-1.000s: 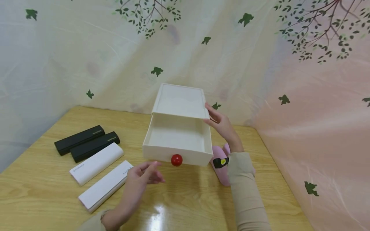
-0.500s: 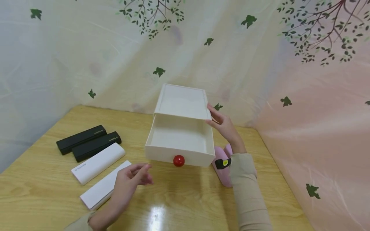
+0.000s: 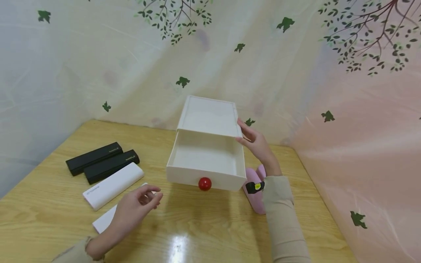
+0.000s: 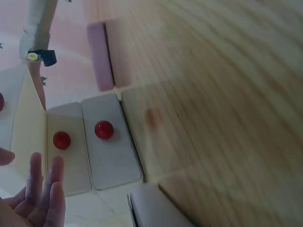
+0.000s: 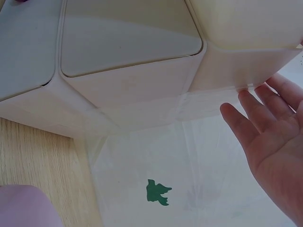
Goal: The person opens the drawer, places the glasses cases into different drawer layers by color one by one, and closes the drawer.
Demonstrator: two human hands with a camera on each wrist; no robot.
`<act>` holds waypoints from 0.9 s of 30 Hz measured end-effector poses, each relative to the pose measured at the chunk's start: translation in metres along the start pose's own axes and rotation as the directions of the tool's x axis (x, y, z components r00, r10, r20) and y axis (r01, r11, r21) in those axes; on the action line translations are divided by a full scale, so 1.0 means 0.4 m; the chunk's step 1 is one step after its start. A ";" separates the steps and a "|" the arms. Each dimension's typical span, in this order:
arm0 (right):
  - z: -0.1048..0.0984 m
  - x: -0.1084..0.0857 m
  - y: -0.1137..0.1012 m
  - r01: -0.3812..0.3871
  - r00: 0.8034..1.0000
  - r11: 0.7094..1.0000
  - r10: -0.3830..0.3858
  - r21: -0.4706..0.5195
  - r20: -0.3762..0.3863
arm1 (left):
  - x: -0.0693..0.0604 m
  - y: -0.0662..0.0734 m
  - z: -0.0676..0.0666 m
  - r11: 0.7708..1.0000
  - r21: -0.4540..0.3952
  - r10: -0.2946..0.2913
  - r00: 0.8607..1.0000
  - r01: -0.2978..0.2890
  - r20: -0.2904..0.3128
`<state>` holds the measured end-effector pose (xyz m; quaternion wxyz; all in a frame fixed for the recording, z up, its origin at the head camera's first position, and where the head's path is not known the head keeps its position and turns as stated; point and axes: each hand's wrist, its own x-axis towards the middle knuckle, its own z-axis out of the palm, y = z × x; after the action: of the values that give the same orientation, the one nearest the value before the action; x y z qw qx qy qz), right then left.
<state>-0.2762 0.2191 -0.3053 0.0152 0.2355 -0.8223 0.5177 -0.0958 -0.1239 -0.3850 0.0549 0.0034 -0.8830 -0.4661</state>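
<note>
A white drawer unit (image 3: 210, 115) stands near the back, its top drawer (image 3: 204, 155) pulled out toward the camera with nothing inside. A red round knob (image 3: 205, 183) marks the drawer's front. Two lower drawers (image 4: 113, 156) with red knobs are closed in the left wrist view. My right hand (image 3: 260, 148) touches the unit's upper right side; its extended fingers (image 5: 255, 113) also show in the right wrist view. Holding nothing, my left hand (image 3: 133, 206) hovers left of the drawer, over a white case (image 3: 105, 220) that it partly hides, fingers loosely bent.
Two black cases (image 3: 93, 159) and another white case (image 3: 113, 186) lie on the wooden table (image 3: 197, 233) at the left. A pink object (image 3: 256, 199) is partly hidden by the right wrist. A leaf-patterned curtain (image 3: 138, 80) hangs behind.
My left hand has moved left and slightly down, away from the drawer's front, and now covers more of the nearest white case. The right hand stays at the unit's side.
</note>
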 end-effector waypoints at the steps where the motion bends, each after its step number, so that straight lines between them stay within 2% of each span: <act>1: 0.000 0.001 0.001 -0.001 1.000 1.000 0.001 -0.001 0.001 | 0.000 -0.002 -0.004 0.998 0.056 0.024 1.000 -0.023 -0.011; 5: 0.001 0.003 0.003 -0.008 1.000 1.000 0.008 -0.004 -0.003 | 0.002 -0.015 -0.014 0.967 0.222 0.137 0.989 -0.123 -0.049; 10: 0.002 0.003 0.003 -0.006 1.000 1.000 0.006 -0.007 -0.008 | 0.005 -0.038 -0.011 0.902 0.359 0.280 0.958 -0.239 -0.067; 14: -0.001 0.000 0.006 0.000 1.000 1.000 0.000 -0.015 -0.014 | 0.006 -0.056 -0.010 0.816 0.488 0.395 0.915 -0.310 -0.079; 17: -0.001 -0.002 0.006 -0.001 1.000 1.000 0.001 -0.008 -0.019 | 0.006 -0.068 -0.015 0.735 0.588 0.465 0.882 -0.339 -0.073; 21: 0.003 0.000 0.005 0.000 1.000 1.000 0.000 -0.009 -0.018 | 0.006 -0.088 -0.029 0.627 0.679 0.549 0.835 -0.381 -0.038; 24: 0.003 0.001 0.005 0.001 1.000 1.000 -0.001 -0.019 -0.021 | 0.006 -0.104 -0.041 0.575 0.711 0.580 0.815 -0.406 -0.004; 27: 0.001 -0.001 0.006 0.002 1.000 1.000 -0.002 -0.024 -0.025 | 0.009 -0.117 -0.050 0.550 0.730 0.572 0.820 -0.405 0.025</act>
<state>-0.2768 0.2196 -0.3076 0.0289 0.2296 -0.8281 0.5106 -0.0994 -0.1671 -0.4120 0.2727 -0.1724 -0.9450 -0.0530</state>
